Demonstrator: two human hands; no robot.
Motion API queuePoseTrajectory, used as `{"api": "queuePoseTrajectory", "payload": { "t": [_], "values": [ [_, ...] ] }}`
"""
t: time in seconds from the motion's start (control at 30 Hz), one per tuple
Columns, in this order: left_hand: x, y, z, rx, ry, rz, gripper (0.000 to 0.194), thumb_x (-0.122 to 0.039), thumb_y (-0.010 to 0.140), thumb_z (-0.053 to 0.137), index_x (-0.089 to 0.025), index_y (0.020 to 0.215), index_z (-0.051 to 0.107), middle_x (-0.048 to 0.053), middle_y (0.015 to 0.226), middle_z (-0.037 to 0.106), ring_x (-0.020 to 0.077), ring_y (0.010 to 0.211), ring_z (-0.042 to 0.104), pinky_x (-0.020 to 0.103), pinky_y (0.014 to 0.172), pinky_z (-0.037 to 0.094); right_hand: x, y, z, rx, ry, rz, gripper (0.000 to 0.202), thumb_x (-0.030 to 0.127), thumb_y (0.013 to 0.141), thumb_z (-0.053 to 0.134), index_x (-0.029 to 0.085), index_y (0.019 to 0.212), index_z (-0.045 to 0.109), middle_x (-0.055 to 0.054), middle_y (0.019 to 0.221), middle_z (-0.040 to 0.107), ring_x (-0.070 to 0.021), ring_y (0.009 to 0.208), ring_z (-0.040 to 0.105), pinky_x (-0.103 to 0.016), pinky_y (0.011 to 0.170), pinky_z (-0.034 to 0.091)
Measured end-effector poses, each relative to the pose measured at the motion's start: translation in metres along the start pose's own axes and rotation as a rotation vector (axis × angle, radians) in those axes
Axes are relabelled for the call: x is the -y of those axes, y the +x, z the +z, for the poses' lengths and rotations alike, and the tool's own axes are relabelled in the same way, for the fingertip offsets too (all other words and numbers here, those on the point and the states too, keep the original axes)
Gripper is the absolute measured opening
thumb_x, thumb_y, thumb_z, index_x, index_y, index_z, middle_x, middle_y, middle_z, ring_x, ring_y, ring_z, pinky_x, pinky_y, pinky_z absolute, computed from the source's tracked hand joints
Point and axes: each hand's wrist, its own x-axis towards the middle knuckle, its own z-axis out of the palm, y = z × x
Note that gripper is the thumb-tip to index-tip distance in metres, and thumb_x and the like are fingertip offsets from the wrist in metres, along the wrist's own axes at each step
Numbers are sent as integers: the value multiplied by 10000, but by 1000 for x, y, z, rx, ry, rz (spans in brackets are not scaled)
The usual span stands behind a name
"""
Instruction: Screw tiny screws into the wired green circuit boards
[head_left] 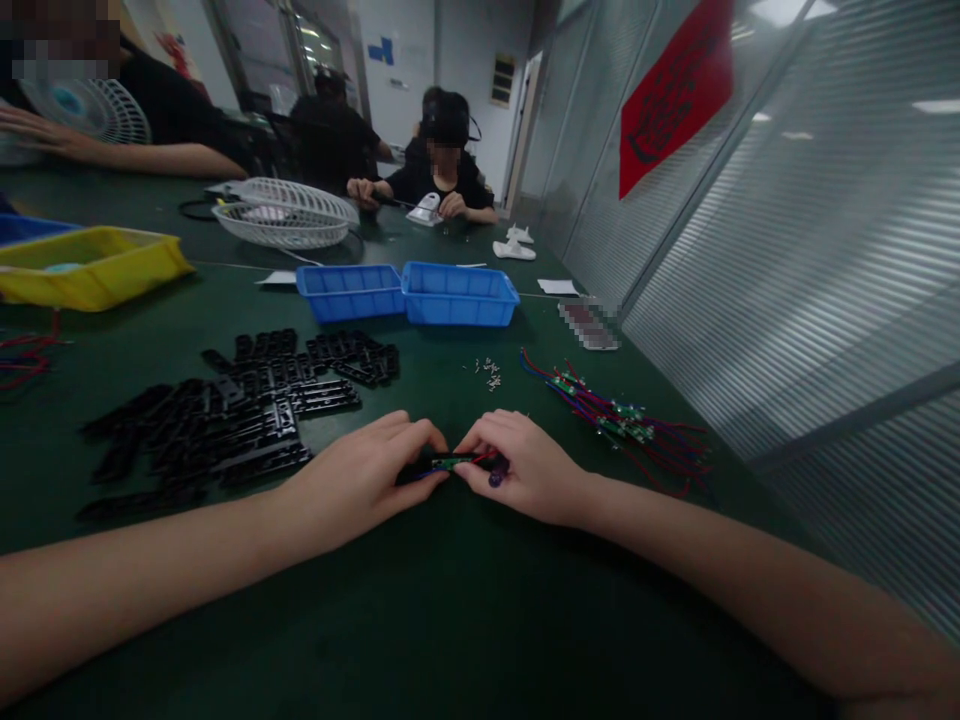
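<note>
The left hand (pixel 390 462) and the right hand (pixel 529 470) are nearly meeting, fingertips pinching a green circuit board (pixel 445 465) that is lying along a slim black part (pixel 453 456) between them (fingers are hiding how the 2 are joined). The right hand is also holding a dark purple object (pixel 497 474) in its curled fingers. Black plastic pieces (pixel 259 440) are lying left of the left hand and beyond it. Past the right hand, to its right, a bundle of wired boards (pixel 628 422) is resting on the green table (pixel 465 620). Straight ahead of the hands, small metal bits (pixel 493 381) are lying loose; beyond them, 2 blue bins (pixel 461 307) are standing side by side. Farther out, ahead of the hands, a person (pixel 446 170) is handling a white part (pixel 426 208).
</note>
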Motion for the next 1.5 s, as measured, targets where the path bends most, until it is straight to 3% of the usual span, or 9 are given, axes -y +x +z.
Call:
{"api": "queuePoseTrajectory", "payload": {
  "t": [0.17, 0.33, 0.5, 0.67, 1.0, 1.3, 1.5],
  "values": [
    [1, 1, -4, -4, -19, 16, 197, -363, 938, 476, -211, 1009, 580, 27, 862, 554, 169, 822, 531, 262, 681, 418, -1, 0, -1, -28, 28, 39, 155, 301, 876, 572, 174, 957, 610, -33, 905, 605, -159, 867, 517, -289, 776, 390],
    [1, 6, -5, -8, 12, 43, 201, -356, 942, 477, -206, 946, 611, 24, 856, 600, 170, 808, 538, 264, 674, 417, -1, -1, -2, -55, -91, 44, 176, 290, 896, 543, 171, 1013, 600, -50, 1003, 601, -173, 931, 504, -308, 808, 390],
    [2, 7, -3, -51, 178, 165, 188, -304, 947, 469, -185, 955, 615, 40, 831, 612, 187, 771, 508, 305, 695, 402, 0, -7, 0, -28, -418, -125, 209, 266, 953, 436, 179, 1031, 609, -46, 1029, 628, -195, 942, 503, -338, 753, 360],
    [2, 7, -4, -36, 181, 172, 160, -265, 940, 477, -180, 975, 608, 40, 842, 606, 177, 769, 500, 303, 697, 405, 7, -15, 2, -14, -588, -216, 295, 201, 956, 392, 147, 1199, 551, -65, 1166, 606, -205, 1002, 514, -341, 762, 389],
    [1, 6, -8, 21, 50, 111, 150, -209, 909, 469, -174, 992, 587, 42, 867, 609, 180, 808, 514, 306, 716, 425, 18, -21, 10, -18, -630, -264, 376, 160, 951, 375, 63, 1289, 504, -113, 1131, 646, -209, 990, 560, -336, 735, 441],
    [0, 16, -10, 50, 6, 77, 133, -233, 907, 498, -189, 960, 612, 41, 871, 626, 179, 811, 543, 291, 718, 447, 23, -27, 10, -9, -595, -128, 458, 152, 952, 313, 60, 1393, 395, -120, 1364, 525, -230, 1143, 496, -351, 814, 475],
    [6, 32, -20, 118, -118, 51, 165, -275, 885, 516, -215, 991, 628, 21, 843, 620, 150, 754, 583, 248, 649, 452, 20, -26, 11, 10, -656, -146, 428, 147, 945, 335, 23, 1335, 461, -154, 1302, 574, -250, 1157, 515, -350, 810, 484]
  ]
}}
